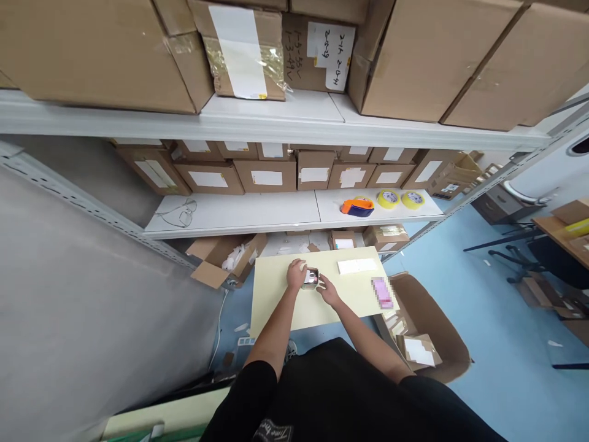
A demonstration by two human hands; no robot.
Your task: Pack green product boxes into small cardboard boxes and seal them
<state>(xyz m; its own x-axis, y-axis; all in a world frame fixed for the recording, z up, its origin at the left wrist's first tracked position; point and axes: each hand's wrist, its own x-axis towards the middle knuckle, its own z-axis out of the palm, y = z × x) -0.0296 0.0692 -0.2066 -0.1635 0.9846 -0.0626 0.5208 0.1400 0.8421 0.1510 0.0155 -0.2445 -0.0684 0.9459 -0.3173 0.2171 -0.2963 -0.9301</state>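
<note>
My left hand (297, 274) is wrapped around the left side of a small open-topped box (311, 285) on the pale yellow tabletop (276, 307). Something white and dark with a touch of pink shows inside it, too small to name. At the box's right edge is my right hand (328, 291), its fingers stretched out and apart; whether the fingertips touch the box I cannot tell. Right of both hands lie a white paper strip (356, 266) and a blurred pink rectangular thing (383, 293).
Behind the table stands a shelf (239, 212) with rows of cardboard boxes, glasses (186, 213), an orange and blue tape dispenser (358, 207) and yellow tape rolls (388, 199). Open cartons flank the table: one at left (214, 276), a bigger one at right (432, 313).
</note>
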